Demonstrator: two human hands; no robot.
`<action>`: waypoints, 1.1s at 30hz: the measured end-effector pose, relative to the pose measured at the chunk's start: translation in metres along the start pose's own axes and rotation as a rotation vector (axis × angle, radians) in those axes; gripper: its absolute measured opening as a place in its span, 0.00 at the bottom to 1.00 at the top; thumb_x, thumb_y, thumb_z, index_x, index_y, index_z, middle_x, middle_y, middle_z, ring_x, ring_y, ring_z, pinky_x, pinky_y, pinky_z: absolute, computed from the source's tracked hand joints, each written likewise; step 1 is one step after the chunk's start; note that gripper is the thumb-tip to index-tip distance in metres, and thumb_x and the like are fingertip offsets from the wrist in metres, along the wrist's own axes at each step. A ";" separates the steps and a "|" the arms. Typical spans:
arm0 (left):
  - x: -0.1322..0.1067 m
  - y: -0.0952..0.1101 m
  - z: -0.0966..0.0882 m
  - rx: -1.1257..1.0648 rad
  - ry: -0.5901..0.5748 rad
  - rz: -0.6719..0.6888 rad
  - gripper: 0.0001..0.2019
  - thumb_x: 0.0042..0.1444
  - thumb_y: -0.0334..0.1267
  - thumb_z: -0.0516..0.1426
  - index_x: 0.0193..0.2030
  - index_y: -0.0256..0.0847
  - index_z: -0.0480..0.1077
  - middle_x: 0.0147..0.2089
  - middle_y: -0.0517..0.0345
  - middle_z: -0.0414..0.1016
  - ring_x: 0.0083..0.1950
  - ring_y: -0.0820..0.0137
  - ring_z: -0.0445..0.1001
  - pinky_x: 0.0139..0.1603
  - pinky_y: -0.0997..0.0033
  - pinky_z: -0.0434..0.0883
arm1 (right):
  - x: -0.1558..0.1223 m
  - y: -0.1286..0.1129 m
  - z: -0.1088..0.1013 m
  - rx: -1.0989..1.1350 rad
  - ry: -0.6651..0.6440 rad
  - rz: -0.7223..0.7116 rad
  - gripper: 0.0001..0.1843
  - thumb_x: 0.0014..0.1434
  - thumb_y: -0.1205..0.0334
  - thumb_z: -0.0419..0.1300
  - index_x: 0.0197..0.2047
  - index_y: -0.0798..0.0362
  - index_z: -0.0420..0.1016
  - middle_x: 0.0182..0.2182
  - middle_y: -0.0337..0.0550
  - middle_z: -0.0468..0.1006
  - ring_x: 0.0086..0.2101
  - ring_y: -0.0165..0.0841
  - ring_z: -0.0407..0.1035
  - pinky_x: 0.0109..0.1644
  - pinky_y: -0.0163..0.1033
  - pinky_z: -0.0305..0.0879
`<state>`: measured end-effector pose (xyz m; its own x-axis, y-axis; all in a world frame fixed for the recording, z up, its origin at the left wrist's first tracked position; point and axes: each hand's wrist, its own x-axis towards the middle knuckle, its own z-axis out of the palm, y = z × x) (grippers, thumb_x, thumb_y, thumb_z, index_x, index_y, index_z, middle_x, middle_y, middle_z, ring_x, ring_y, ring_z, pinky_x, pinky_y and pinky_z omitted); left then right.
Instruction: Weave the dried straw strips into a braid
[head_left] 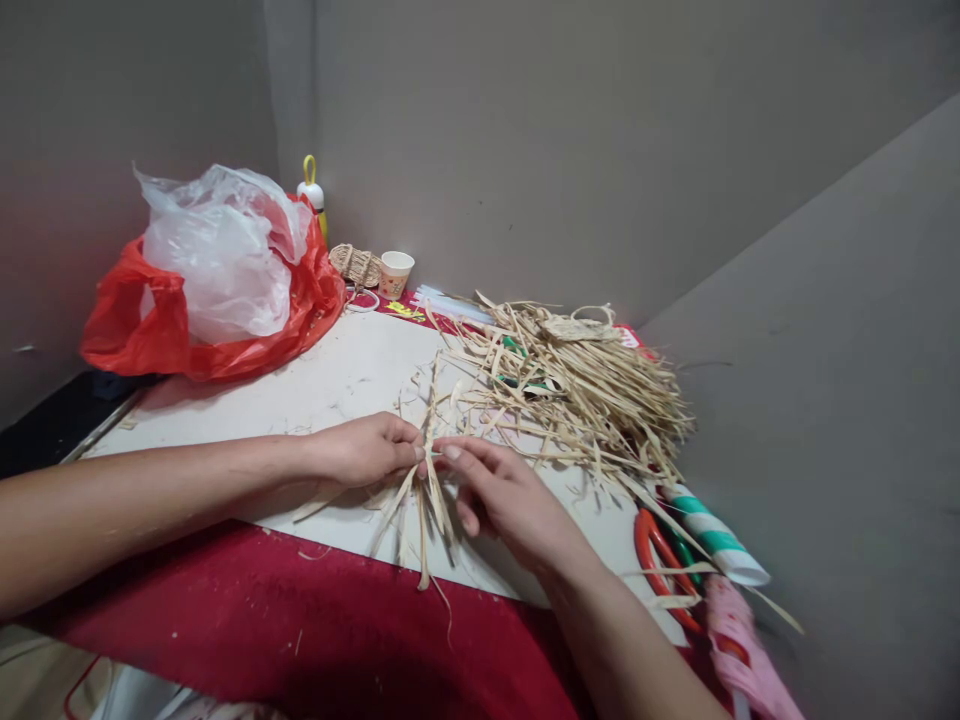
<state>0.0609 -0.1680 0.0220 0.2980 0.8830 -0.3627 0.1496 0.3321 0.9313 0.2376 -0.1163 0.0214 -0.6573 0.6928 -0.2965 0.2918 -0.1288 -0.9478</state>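
Observation:
My left hand [365, 450] and my right hand [504, 497] meet over a small bundle of dry straw strips [427, 500] on a white board [337, 380]. Both hands pinch the bundle at its middle, fingertips almost touching. Below the pinch the strips fan out toward the board's near edge. One strip stands up above my fingers. A large loose pile of the same straw strips [577, 390] lies just behind and to the right of my right hand.
A red plastic bag with a clear bag [217, 270] inside sits back left. A paper cup [395, 272], a small woven piece [356, 264] and a bottle [311, 190] stand by the wall. Red-handled scissors [660, 560] and a green-striped roll [712, 530] lie at right. Red cloth [300, 630] covers the table.

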 end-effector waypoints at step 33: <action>-0.011 0.004 0.026 0.237 0.067 -0.123 0.07 0.55 0.33 0.44 0.32 0.39 0.62 0.25 0.59 0.70 0.19 0.72 0.69 0.18 0.75 0.63 | 0.009 0.015 0.024 0.463 -0.133 0.193 0.19 0.52 0.58 0.57 0.13 0.56 0.61 0.09 0.35 0.62 0.09 0.18 0.43 0.12 0.27 0.34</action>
<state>0.0823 -0.1847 0.0287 0.2022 0.8636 -0.4619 0.3997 0.3578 0.8439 0.2191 -0.1286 0.0019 -0.7133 0.5331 -0.4550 0.0982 -0.5668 -0.8180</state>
